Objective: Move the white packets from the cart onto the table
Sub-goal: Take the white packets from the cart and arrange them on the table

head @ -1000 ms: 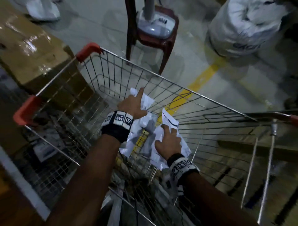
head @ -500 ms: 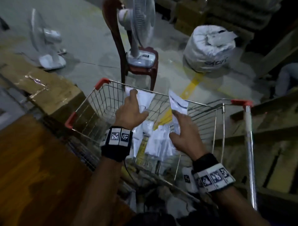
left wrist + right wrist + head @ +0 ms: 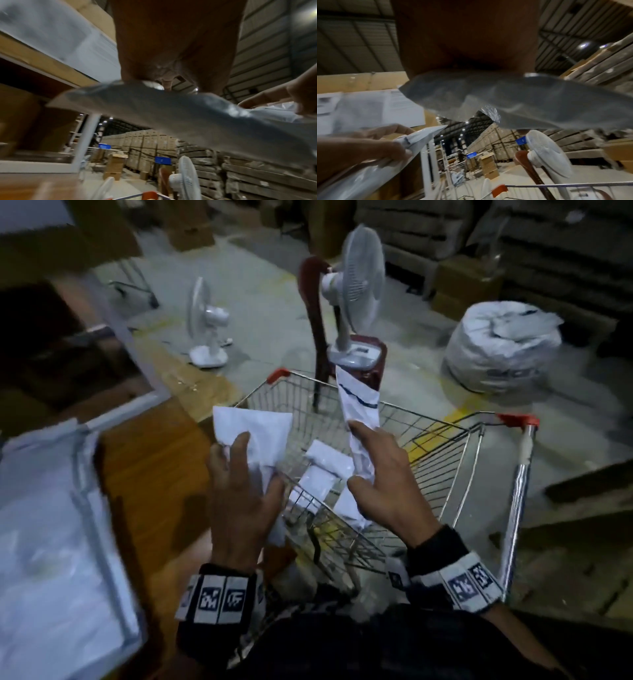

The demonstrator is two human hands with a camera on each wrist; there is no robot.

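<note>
My left hand [image 3: 245, 491] grips a white packet [image 3: 260, 433] above the near left corner of the wire cart [image 3: 442, 474]. The same packet [image 3: 171, 112] fills the left wrist view under the palm. My right hand [image 3: 380, 477] holds a second white packet [image 3: 358, 405] with a dark line on it, raised over the cart's middle; this packet [image 3: 513, 100] crosses the right wrist view. More white packets [image 3: 325, 470] lie in the cart's basket. The wooden table [image 3: 154, 474] is to the left of the cart.
A grey-white tray or bin [image 3: 51, 542] lies on the table at the left. Behind the cart a red chair [image 3: 363, 361] carries a fan [image 3: 359, 282]. Another fan [image 3: 205, 323] and a white sack [image 3: 503, 350] stand on the floor. Cardboard boxes line the back.
Both hands have lifted their packets up out of the cart basket and drawn them back, the left one shifting toward the table. The head view has swung upward and left.
</note>
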